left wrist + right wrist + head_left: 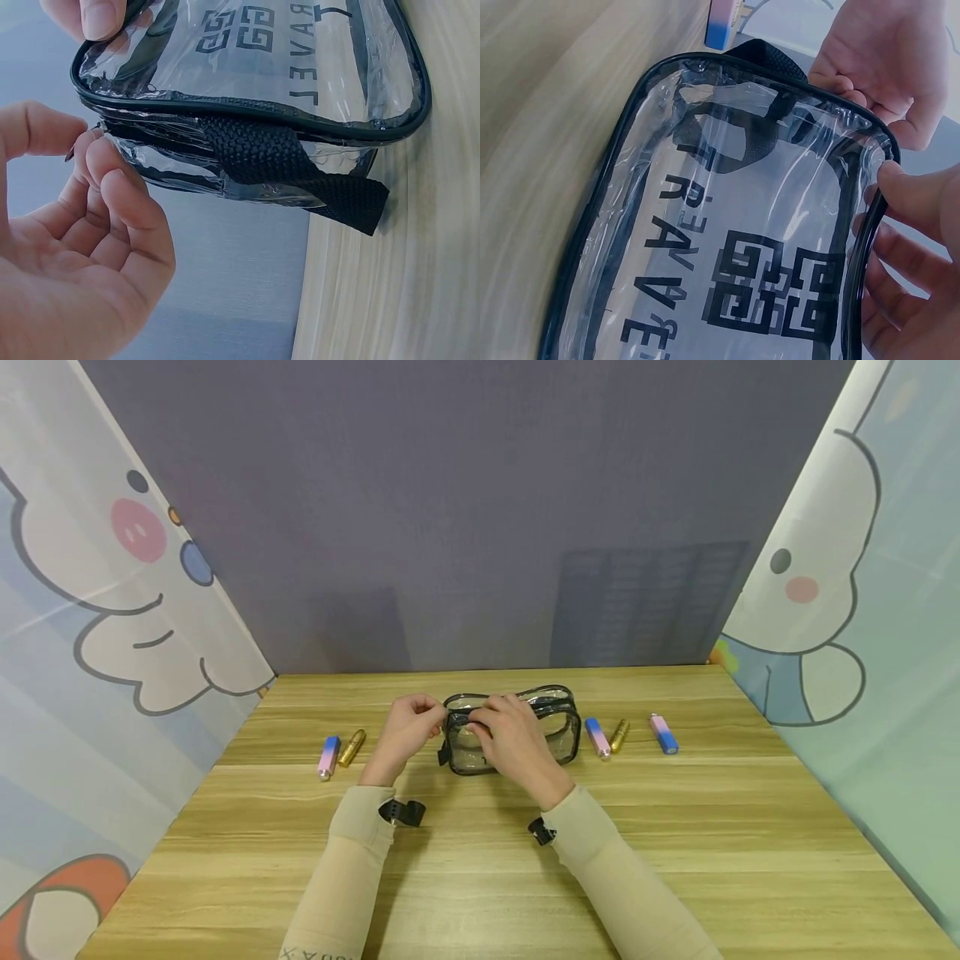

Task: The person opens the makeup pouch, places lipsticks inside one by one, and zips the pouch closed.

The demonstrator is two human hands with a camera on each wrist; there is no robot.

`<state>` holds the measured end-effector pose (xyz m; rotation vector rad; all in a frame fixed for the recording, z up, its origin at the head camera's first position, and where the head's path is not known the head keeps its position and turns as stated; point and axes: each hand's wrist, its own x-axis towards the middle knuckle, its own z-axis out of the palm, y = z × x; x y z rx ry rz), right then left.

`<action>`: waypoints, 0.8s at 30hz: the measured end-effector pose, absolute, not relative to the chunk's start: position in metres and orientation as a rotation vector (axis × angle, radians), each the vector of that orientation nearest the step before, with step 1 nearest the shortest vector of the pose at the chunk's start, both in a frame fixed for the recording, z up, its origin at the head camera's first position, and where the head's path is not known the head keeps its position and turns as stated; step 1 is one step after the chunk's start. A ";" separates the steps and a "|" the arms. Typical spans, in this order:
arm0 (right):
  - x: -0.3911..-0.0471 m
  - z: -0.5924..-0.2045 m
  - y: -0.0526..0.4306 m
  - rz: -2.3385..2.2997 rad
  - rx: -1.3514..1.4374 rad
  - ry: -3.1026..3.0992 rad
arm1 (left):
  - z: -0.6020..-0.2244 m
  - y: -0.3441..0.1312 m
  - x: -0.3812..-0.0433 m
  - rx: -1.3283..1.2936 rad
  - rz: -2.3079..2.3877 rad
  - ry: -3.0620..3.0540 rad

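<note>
A clear plastic travel pouch with black piping stands upright on the table in front of me. Its front bears black "TRAVEL" lettering, and a black webbing loop sits at its left end. My left hand pinches a small dark zipper pull at the pouch's upper left corner; the fingertips partly hide it. With thumb and fingers my right hand holds the pouch's top edge near that corner, as the right wrist view shows. Whether the zipper is open there cannot be made out.
Left of the pouch lie a blue-and-pink stick and a gold bullet-shaped tube. To its right are another blue-and-pink stick, a second gold tube and a third blue-and-pink stick. A grey panel rises behind the wooden table.
</note>
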<state>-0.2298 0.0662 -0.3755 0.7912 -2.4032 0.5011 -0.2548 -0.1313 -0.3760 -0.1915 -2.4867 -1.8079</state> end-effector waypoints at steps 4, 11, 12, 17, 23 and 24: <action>-0.231 -0.377 0.066 0.506 0.794 -2.395 | -0.375 -0.130 -0.254 -0.183 -1.801 -2.495; -0.230 -0.377 0.067 0.509 0.793 -2.389 | -0.374 -0.129 -0.253 -0.182 -1.797 -2.498; -0.230 -0.377 0.067 0.513 0.794 -2.391 | -0.374 -0.129 -0.253 -0.185 -1.793 -2.501; -0.230 -0.377 0.067 0.516 0.805 -2.388 | -0.374 -0.127 -0.252 -0.204 -1.771 -2.506; -0.230 -0.376 0.067 0.519 0.807 -2.386 | -0.372 -0.126 -0.250 -0.213 -1.757 -2.514; -0.230 -0.376 0.067 0.519 0.803 -2.395 | -0.372 -0.126 -0.250 -0.212 -1.752 -2.518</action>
